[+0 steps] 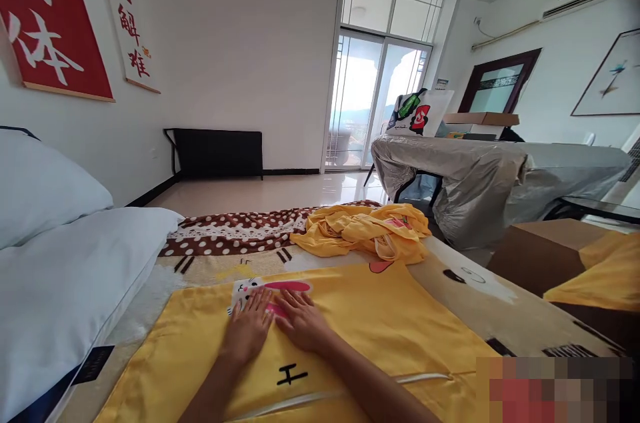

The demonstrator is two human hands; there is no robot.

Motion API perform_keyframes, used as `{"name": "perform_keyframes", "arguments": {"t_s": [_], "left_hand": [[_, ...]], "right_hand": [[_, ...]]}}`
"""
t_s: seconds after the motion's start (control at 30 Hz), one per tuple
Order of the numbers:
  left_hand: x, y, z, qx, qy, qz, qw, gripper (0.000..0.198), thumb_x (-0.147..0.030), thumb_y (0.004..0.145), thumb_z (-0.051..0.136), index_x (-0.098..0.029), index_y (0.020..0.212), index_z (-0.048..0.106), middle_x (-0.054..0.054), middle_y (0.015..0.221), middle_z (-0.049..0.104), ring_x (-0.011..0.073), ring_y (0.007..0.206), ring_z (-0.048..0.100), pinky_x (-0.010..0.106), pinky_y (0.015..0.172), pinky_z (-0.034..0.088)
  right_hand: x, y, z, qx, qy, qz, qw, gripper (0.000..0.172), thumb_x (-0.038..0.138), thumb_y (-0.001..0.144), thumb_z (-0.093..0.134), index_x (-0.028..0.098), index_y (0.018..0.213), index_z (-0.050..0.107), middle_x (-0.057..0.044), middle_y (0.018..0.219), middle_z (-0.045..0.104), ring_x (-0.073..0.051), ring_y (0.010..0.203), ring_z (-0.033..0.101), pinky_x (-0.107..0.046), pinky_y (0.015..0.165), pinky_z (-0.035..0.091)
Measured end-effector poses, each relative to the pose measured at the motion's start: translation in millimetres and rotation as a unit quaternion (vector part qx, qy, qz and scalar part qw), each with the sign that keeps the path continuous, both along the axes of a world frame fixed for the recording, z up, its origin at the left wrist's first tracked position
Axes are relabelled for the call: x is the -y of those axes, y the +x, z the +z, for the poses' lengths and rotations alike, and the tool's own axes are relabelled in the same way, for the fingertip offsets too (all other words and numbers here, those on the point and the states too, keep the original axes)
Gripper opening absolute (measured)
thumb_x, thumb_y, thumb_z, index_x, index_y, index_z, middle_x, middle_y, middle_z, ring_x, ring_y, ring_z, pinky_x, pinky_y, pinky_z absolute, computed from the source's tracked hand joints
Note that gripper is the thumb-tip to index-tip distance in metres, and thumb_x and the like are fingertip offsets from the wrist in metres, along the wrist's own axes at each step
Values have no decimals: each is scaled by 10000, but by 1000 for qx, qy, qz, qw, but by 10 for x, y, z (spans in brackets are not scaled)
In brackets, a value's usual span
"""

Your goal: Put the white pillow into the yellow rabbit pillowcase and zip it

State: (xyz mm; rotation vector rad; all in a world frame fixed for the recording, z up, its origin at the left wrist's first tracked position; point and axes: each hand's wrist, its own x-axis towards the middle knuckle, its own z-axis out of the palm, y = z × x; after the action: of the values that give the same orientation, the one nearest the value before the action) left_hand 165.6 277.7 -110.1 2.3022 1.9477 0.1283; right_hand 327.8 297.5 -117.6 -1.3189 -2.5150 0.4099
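Note:
A yellow pillowcase (370, 323) with a rabbit print lies spread out on the bed, and a white strip runs across its near part. Both of my hands rest palm down on it, side by side over the rabbit print. My left hand (253, 324) lies flat with fingers stretched out over the rabbit's face. Just to its right, my right hand (303, 323) is also flat, its fingers covering part of the pink ears. Neither hand grips anything. Beyond the pillowcase sits a crumpled yellow cloth (355, 229).
White pillows (75, 269) are stacked at the left. A brown polka-dot blanket edge (225, 229) runs along the bed's far side. To the right stands a cardboard box (535, 253) with yellow fabric (600, 276) over it. Behind it is a table under silver sheeting (465, 169).

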Motion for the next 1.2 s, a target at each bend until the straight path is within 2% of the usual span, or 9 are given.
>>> {"name": "perform_keyframes", "arguments": {"t_s": [0.13,0.47,0.67,0.77,0.87,0.97,1.03,1.13,1.2], "left_hand": [[-63,-126,-11,20,-5,43,999,562,-388,926,279,-255,1472,248,-17,1546,179,224,1436,176,508,1166,138],[-102,-114,-80,27,-17,67,997,577,-430,926,281,-272,1478,228,-13,1555,155,231,1437,170,512,1160,129],[-114,-126,-84,31,-2,58,998,572,-435,923,283,-280,1473,255,1,1551,174,238,1437,172,510,1157,139],[-118,-123,-79,34,-4,61,998,578,-427,918,286,-271,1473,256,3,1551,174,236,1438,166,507,1160,127],[-119,-115,-61,39,-6,63,997,587,-409,908,297,-254,1473,258,8,1551,164,240,1440,156,523,1156,111],[-119,-109,-50,42,-2,59,997,588,-401,901,304,-248,1468,274,15,1549,169,251,1435,172,538,1150,113],[-119,-111,-51,39,1,57,998,580,-388,905,293,-243,1467,278,22,1547,176,253,1433,180,541,1148,123],[-119,-131,-57,30,5,55,998,557,-329,920,248,-240,1469,273,25,1546,190,244,1434,179,542,1147,134],[-119,-151,-59,23,7,50,998,547,-296,925,222,-247,1467,280,19,1545,202,235,1433,185,535,1148,144]], "right_hand": [[-211,520,59,34,-21,-17,999,609,566,945,224,281,1482,258,-32,1563,173,-185,1445,114,-428,1160,90],[-626,1802,-64,115,-34,-125,985,649,607,926,170,310,1502,146,14,1578,65,-174,1451,45,-442,1158,56],[-781,2337,-158,158,-25,-232,959,673,611,914,188,298,1507,133,-2,1578,83,-195,1450,60,-461,1158,87],[-793,2426,-83,180,-17,-278,943,640,559,922,204,290,1502,171,-11,1576,113,-209,1448,85,-512,1142,122],[-737,2219,100,181,16,-303,936,609,395,929,243,163,1492,244,-121,1552,193,-283,1437,131,-562,1129,72],[-586,1617,238,164,55,-275,946,617,219,875,300,31,1462,284,-198,1528,199,-314,1434,123,-534,1140,35],[-429,1036,228,147,59,-222,962,610,169,848,309,56,1447,334,-170,1513,265,-275,1419,213,-485,1147,112],[-159,153,96,116,57,-108,986,603,257,851,378,229,1452,346,-5,1511,324,-167,1405,262,-349,1150,189],[-10,-249,13,66,51,-51,995,550,304,918,290,216,1459,328,-25,1511,325,-173,1399,278,-367,1132,234]]}}
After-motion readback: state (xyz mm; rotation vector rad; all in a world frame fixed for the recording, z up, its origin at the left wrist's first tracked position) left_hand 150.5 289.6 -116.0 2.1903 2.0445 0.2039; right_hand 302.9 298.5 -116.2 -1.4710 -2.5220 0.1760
